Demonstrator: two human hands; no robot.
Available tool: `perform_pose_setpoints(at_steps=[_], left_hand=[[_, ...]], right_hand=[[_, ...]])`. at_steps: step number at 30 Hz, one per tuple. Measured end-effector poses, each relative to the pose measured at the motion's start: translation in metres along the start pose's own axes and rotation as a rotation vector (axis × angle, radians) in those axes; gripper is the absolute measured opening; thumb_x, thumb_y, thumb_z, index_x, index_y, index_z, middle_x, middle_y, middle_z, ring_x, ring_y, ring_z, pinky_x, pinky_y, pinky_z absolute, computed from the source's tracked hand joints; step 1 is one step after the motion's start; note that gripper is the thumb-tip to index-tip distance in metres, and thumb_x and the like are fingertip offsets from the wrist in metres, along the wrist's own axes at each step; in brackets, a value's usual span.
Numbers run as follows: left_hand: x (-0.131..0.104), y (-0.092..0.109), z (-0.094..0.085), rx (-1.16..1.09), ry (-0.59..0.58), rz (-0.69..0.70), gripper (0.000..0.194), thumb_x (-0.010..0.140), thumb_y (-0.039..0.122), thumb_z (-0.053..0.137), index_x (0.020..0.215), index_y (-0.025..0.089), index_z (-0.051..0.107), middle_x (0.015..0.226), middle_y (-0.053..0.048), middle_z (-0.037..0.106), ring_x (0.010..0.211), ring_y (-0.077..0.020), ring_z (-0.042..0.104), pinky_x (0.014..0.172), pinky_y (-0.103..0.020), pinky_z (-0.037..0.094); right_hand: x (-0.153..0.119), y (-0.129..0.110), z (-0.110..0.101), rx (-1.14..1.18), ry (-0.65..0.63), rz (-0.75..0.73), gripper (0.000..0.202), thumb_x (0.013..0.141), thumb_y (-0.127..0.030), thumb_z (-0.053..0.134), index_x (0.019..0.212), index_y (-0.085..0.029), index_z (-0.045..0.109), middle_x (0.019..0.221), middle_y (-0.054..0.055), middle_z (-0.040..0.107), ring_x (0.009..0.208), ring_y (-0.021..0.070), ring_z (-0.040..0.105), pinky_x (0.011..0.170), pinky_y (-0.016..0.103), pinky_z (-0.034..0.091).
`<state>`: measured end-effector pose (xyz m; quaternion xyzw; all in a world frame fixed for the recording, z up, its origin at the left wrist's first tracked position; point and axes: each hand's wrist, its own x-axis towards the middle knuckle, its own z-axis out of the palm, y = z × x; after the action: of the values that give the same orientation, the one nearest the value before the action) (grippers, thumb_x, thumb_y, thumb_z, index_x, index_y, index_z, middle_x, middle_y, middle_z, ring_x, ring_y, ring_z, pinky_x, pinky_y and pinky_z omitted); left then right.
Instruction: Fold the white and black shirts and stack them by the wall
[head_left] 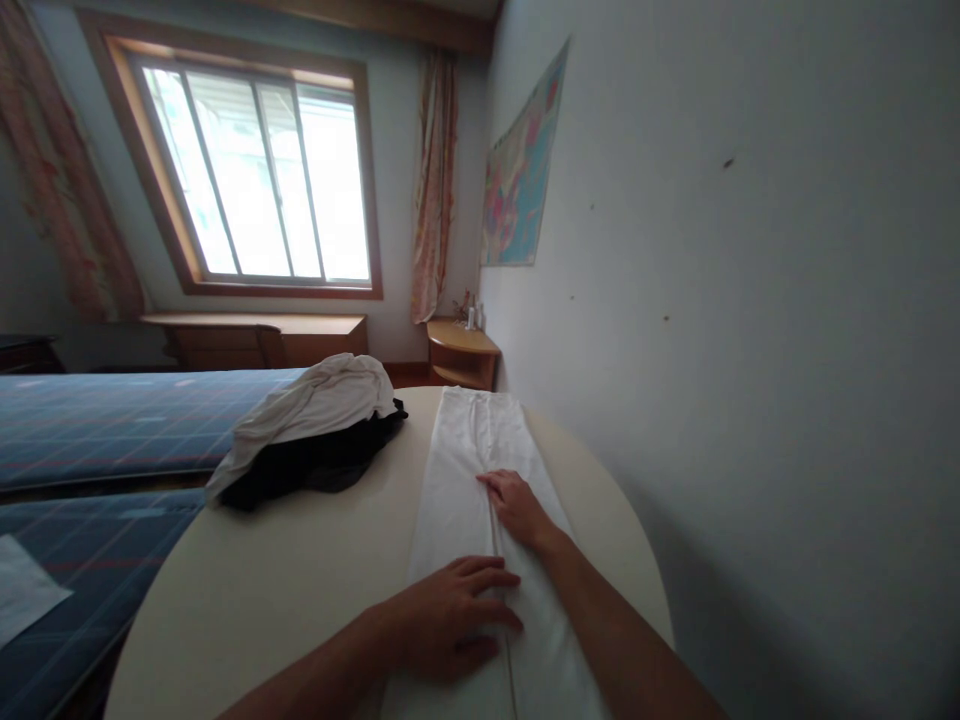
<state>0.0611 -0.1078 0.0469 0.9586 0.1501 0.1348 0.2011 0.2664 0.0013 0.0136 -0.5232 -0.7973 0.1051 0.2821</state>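
A long white cloth [457, 500], perhaps a folded garment, lies lengthwise on the round cream table [300, 580], with a seam or fold line down its middle. My left hand [457, 615] rests on the lower part of the cloth, palm down and fingers spread. Farther up, my right hand [516, 502] touches the cloth beside the middle line, its fingers extended and lying nearly flat. Neither hand has anything gripped in it. The near end of the cloth runs out of the picture.
Heaped white cloth [330, 395] and black cloth [315, 460] lie at the table's back left. Blue plaid beds [112, 430] stand to the left. A bare wall [750, 400] rises close on the right. A corner shelf [461, 338] stands beyond the table.
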Motion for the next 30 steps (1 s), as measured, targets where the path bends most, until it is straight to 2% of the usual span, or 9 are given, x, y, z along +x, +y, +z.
perform_pose_setpoints(at_steps=[3,6,11,16,19,23,30], left_hand=[[-0.001,0.004,-0.004,0.011,-0.062,-0.021,0.05,0.087,0.024,0.056,0.137,0.033,0.053,0.158,-0.003,0.032,0.146,-0.033,0.024,0.117,-0.053,0.025],[-0.001,0.006,-0.006,0.006,-0.098,-0.032,0.055,0.089,0.027,0.055,0.142,0.036,0.046,0.161,-0.001,0.022,0.146,-0.0347,0.021,0.117,-0.057,0.022],[0.0,0.007,-0.007,0.011,-0.12,-0.017,0.055,0.092,0.032,0.052,0.146,0.039,0.04,0.162,0.0,0.02,0.146,-0.0343,0.02,0.117,-0.057,0.021],[-0.002,0.007,-0.007,0.021,-0.127,-0.008,0.056,0.093,0.032,0.052,0.147,0.04,0.038,0.162,0.0,0.017,0.147,-0.034,0.017,0.117,-0.058,0.021],[-0.003,0.007,-0.008,0.016,-0.13,0.008,0.052,0.096,0.034,0.049,0.146,0.041,0.038,0.163,0.001,0.017,0.147,-0.0332,0.015,0.117,-0.058,0.019],[-0.002,0.007,-0.01,0.021,-0.119,0.022,0.048,0.099,0.035,0.045,0.146,0.043,0.038,0.162,0.002,0.02,0.148,-0.0308,0.018,0.118,-0.056,0.021],[-0.001,0.002,-0.008,0.07,-0.142,0.034,0.043,0.101,0.04,0.041,0.144,0.041,0.042,0.161,0.001,0.023,0.146,-0.0314,0.022,0.117,-0.055,0.023]], right_hand=[[0.001,0.006,0.0,-0.008,0.016,0.001,0.043,0.092,-0.014,0.039,0.128,-0.017,0.062,0.127,0.008,0.065,0.121,0.0183,0.053,0.107,0.03,0.036],[0.003,0.011,0.001,-0.061,0.006,0.021,0.045,0.092,-0.012,0.037,0.13,-0.018,0.06,0.131,0.007,0.063,0.124,0.0176,0.051,0.108,0.03,0.034],[0.018,0.016,-0.001,-0.289,-0.069,0.077,0.045,0.094,-0.011,0.036,0.129,-0.019,0.062,0.14,0.008,0.055,0.129,0.0206,0.047,0.107,0.032,0.035],[0.047,0.02,-0.011,-0.507,-0.147,0.086,0.053,0.092,-0.004,0.035,0.137,-0.026,0.054,0.143,0.008,0.05,0.123,0.0205,0.052,0.1,0.031,0.04],[0.064,0.021,-0.012,-0.548,-0.147,0.105,0.046,0.096,-0.009,0.036,0.13,-0.028,0.06,0.137,0.01,0.054,0.113,0.0211,0.058,0.09,0.031,0.045],[0.08,0.019,-0.007,-0.627,-0.135,0.13,0.035,0.095,-0.01,0.038,0.113,-0.022,0.067,0.115,0.013,0.064,0.1,0.0214,0.063,0.084,0.032,0.046],[0.093,0.013,-0.002,-0.69,-0.052,0.16,0.034,0.094,-0.005,0.036,0.111,-0.015,0.064,0.11,0.016,0.065,0.103,0.0225,0.061,0.089,0.035,0.043]])
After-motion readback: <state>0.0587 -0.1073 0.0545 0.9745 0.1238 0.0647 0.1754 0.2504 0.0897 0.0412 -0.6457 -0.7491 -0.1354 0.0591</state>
